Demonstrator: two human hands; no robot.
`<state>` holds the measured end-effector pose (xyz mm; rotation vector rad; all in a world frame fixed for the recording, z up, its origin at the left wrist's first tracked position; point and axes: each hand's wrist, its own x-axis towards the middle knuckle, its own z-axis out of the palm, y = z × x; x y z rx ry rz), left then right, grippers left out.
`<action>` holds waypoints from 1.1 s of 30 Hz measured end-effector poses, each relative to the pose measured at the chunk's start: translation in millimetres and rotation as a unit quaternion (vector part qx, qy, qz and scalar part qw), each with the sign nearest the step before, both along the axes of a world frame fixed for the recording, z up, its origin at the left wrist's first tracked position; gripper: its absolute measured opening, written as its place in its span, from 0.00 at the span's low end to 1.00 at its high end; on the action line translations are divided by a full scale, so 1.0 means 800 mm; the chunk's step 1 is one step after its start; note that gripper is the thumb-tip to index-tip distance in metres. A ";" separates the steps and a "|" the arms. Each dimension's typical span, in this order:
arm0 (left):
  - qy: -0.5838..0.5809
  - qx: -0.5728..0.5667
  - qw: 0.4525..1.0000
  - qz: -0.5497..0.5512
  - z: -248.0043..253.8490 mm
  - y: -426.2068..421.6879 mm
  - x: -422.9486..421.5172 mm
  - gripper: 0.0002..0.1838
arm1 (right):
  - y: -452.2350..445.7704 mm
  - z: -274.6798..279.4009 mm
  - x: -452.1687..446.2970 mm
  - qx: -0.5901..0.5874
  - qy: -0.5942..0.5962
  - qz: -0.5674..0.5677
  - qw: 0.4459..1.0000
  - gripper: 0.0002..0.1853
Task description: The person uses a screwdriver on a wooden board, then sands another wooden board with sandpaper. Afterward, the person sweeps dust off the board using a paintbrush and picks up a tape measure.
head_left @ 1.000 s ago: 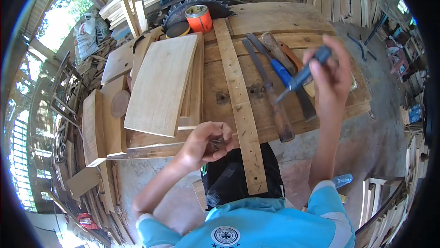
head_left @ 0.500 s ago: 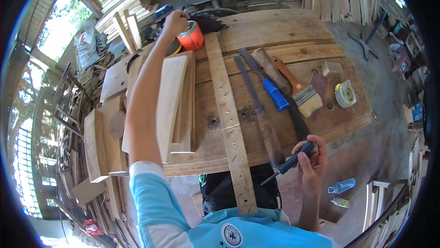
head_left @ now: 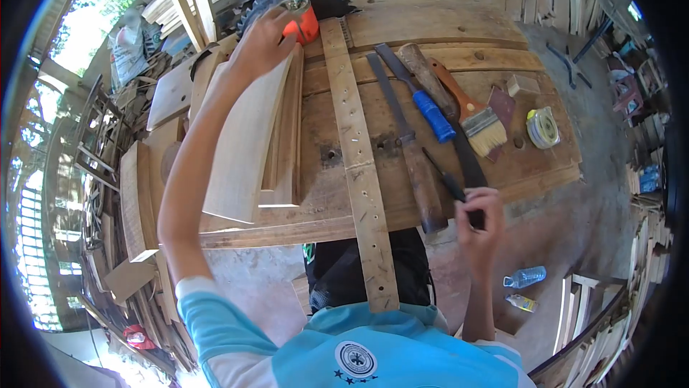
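Observation:
My left hand [head_left: 267, 44] is raised at the left side of the orange can [head_left: 306, 24], its fingers loosely bent and apart, with nothing visible between them. A pale board [head_left: 244, 137] leans under that forearm. In my right hand [head_left: 479, 219], near the front edge of the workbench [head_left: 316, 223], is a dark screwdriver [head_left: 451, 183], its tip pointing up and left. A long wooden strip [head_left: 359, 145], dotted with holes and small screws or nails, crosses the bench between my hands and reaches down to my lap.
Right of the strip lie a long chisel [head_left: 412, 158], a blue-handled chisel [head_left: 433, 114], a wooden-handled tool [head_left: 429, 79], a brush [head_left: 475, 117], a wood block [head_left: 522, 85] and a tape roll [head_left: 543, 128]. A circular saw blade [head_left: 326, 2] rests behind the can. Bottles [head_left: 525, 277] stand or lie on the floor.
My left hand went from above my lap up to the can, then slightly down beside it. My right hand lowered from over the tools to the front edge, keeping the screwdriver.

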<state>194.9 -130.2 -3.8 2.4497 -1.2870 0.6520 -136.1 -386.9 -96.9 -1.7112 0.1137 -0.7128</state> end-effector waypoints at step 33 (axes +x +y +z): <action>0.402 -0.150 0.818 0.384 0.000 0.152 -0.297 0.33 | -0.076 0.084 0.088 -0.260 0.154 0.070 0.951 0.28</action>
